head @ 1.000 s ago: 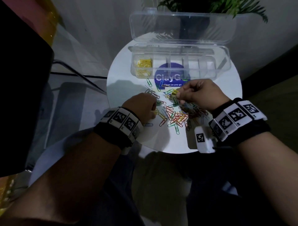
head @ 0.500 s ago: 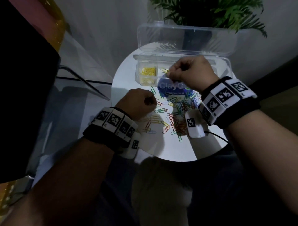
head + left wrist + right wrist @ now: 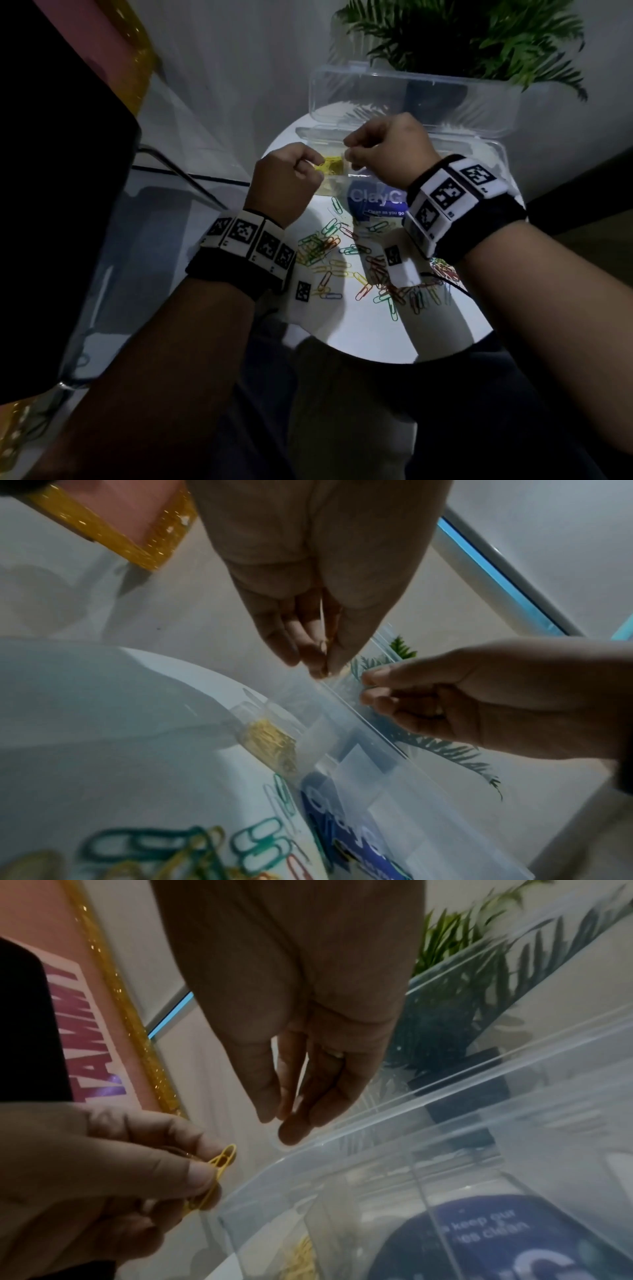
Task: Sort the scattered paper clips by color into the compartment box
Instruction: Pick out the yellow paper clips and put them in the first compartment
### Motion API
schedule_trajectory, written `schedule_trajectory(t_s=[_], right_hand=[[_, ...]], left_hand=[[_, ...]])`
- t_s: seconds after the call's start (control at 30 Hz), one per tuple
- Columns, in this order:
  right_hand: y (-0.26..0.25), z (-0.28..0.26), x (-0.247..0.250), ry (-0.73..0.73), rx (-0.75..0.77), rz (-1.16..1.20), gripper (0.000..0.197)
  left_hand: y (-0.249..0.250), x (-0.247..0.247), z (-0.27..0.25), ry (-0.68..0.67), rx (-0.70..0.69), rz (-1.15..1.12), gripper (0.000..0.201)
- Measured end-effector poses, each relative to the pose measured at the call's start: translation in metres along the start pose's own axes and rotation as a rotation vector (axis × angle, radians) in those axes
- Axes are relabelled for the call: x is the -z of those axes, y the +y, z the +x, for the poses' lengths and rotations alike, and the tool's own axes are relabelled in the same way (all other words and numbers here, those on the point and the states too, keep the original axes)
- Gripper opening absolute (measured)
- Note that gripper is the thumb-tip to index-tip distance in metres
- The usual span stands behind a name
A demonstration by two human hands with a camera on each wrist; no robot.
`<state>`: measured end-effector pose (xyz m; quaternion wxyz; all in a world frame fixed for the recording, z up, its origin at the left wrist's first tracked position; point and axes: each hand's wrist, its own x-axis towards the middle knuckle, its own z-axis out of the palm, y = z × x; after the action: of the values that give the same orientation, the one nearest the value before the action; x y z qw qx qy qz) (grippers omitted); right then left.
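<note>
The clear compartment box stands open at the back of the round white table. Its leftmost compartment holds yellow paper clips. My left hand hovers at that end and pinches a couple of yellow paper clips between thumb and fingers. My right hand hangs just beside it over the box's left part. Its fingers point down, relaxed, with nothing between them. Scattered clips in several colours lie on the table in front of the box.
The box's lid stands upright behind it, with a green plant beyond. A blue round sticker shows through the box. A glass surface adjoins the table on the left. White wrist devices hang low over the clip pile.
My right hand carried yellow clips from the pile to the box and now holds none. My left hand rose from the table to the box's left end with yellow clips.
</note>
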<state>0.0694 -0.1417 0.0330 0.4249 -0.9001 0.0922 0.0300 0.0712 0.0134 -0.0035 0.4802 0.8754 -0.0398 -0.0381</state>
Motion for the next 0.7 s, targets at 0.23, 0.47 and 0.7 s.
schedule_trajectory(t_s=[0.23, 0.47, 0.7], right_hand=[[0.031, -0.045, 0.021, -0.001, -0.063, 0.064, 0.005], [0.071, -0.080, 0.026, -0.040, -0.136, 0.060, 0.006], [0.083, -0.085, 0.009, -0.110, -0.108, -0.247, 0.012]], left_hand=[[0.014, -0.017, 0.009, 0.108, -0.104, -0.011, 0.020], [0.023, -0.018, 0.001, 0.107, -0.239, 0.174, 0.029], [0.019, -0.017, -0.031, -0.444, -0.169, 0.442, 0.011]])
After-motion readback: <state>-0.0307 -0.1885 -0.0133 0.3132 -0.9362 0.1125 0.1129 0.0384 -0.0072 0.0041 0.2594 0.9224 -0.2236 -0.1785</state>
